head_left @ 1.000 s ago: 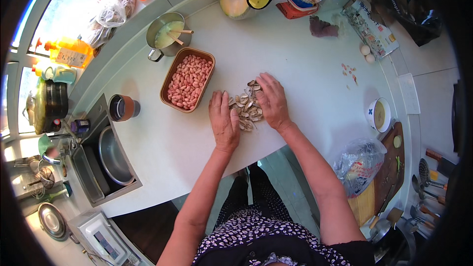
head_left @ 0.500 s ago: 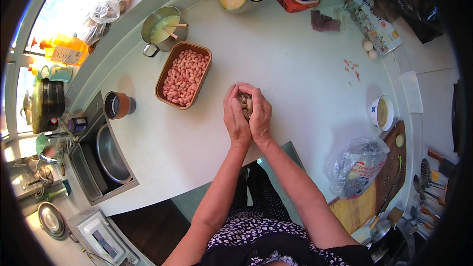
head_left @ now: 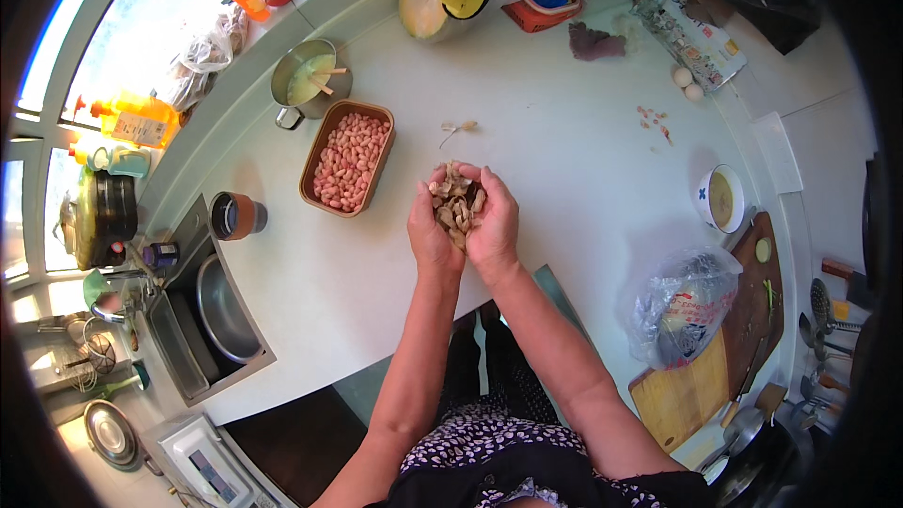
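My left hand (head_left: pixel 435 237) and my right hand (head_left: pixel 497 230) are cupped together above the white counter (head_left: pixel 555 155). Between the palms sits a heap of brown peanut shells (head_left: pixel 457 207), visible from above. A few dry pieces with a thin stem (head_left: pixel 459 128) lie on the counter just past my fingertips. To the left of my hands stands a brown rectangular container (head_left: pixel 374 179) filled with pink peanut kernels (head_left: pixel 346 165).
Behind the container is a metal pot (head_left: pixel 334 85) with wooden sticks. A tumbler (head_left: pixel 237 215) stands near the sink (head_left: pixel 259 362). At right are a bowl (head_left: pixel 724 198), a plastic bag (head_left: pixel 673 320), cutting boards (head_left: pixel 677 400) with a knife (head_left: pixel 748 381), and eggs (head_left: pixel 689 83).
My hands have parted at the top, exposing more of the shells. Dry pieces with a stem now lie beyond them on the counter. The whole view has shifted slightly.
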{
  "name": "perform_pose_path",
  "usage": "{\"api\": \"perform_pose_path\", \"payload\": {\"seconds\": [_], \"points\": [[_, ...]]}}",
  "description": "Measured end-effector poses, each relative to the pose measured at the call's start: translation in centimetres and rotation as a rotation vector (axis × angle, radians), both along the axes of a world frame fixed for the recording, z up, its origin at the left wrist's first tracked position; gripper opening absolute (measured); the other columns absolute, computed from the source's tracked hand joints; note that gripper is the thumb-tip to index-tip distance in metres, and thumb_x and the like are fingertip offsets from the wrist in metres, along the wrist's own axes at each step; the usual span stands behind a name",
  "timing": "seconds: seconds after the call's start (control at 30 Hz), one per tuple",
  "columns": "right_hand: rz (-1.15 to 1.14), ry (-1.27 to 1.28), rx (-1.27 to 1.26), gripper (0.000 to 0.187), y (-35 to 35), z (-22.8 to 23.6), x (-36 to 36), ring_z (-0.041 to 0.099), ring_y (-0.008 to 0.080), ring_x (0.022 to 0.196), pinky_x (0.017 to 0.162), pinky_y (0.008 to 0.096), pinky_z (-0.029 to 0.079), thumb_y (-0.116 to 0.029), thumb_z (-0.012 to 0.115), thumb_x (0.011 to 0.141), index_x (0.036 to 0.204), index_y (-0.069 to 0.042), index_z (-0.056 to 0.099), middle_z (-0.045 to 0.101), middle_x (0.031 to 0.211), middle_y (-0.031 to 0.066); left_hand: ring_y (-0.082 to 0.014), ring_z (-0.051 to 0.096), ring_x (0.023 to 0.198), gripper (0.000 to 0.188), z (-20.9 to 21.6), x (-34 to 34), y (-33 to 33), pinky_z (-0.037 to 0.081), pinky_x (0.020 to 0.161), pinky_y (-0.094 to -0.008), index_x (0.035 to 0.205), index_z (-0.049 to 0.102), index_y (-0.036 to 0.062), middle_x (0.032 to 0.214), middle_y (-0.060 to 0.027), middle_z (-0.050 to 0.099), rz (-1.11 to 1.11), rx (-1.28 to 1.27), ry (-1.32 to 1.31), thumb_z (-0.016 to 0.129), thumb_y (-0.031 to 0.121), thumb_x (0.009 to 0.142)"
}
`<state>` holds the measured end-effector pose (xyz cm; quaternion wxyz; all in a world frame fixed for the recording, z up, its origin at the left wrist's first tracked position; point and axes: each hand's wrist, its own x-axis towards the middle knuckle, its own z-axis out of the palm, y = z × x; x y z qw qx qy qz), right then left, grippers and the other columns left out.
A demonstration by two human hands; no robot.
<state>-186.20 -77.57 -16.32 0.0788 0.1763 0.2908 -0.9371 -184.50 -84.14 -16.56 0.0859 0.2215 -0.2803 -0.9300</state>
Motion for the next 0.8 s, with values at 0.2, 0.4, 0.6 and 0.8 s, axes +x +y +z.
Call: {"api": "perform_pose_path", "payload": {"seconds": [0.2,0.4,0.6,0.8], "points": [[0.115,0.098,0.502,0.025,0.3,0.2,-0.9,0.060,0.0135,0.090,0.083,0.0283,0.049,-0.021,0.054,0.097,0.090,0.000,0.065,0.065,0.099,0.0067,-0.0138,0.061,0.095,0.028,-0.8,-0.4,0.4,0.051,0.085,-0.0271,0.108,0.065,-0.0015,0.105,-0.0074,0.065,0.054,-0.576,-0.094,0.047,0.019,0.102],[-0.034,0.714,1.252,0.022,2.3,-1.6,-7.5,0.060,0.0290,0.100,0.088,0.0374,0.046,-0.020,0.056,0.094,0.097,0.000,0.065,0.065,0.104,0.0126,-0.0184,0.057,0.109,0.034,-1.7,-0.4,-2.2,0.044,0.096,-0.0306,0.116,0.063,-0.0045,0.117,-0.0109,0.064,0.023,-0.949,-0.046,0.047,0.023,0.103],[0.130,1.192,1.648,0.022,2.8,-3.5,-12.1,0.056,0.0299,0.115,0.099,0.0430,0.041,-0.020,0.054,0.092,0.101,-0.003,0.066,0.065,0.112,0.0127,-0.0319,0.053,0.115,0.044,-0.3,0.2,-4.1,0.042,0.099,-0.0376,0.119,0.058,-0.0059,0.126,-0.0189,0.054,-0.187,-1.458,0.144,0.066,0.026,0.089],[0.294,1.180,1.479,0.024,5.2,-3.2,-5.8,0.054,0.0326,0.117,0.100,0.0442,0.041,-0.019,0.053,0.094,0.104,0.000,0.063,0.064,0.113,0.0146,-0.0457,0.032,0.135,0.107,0.6,2.9,-5.7,0.031,0.109,-0.0537,0.145,0.035,0.0015,0.148,-0.0261,0.029,-0.430,-1.920,0.402,0.082,0.053,0.064]]}}
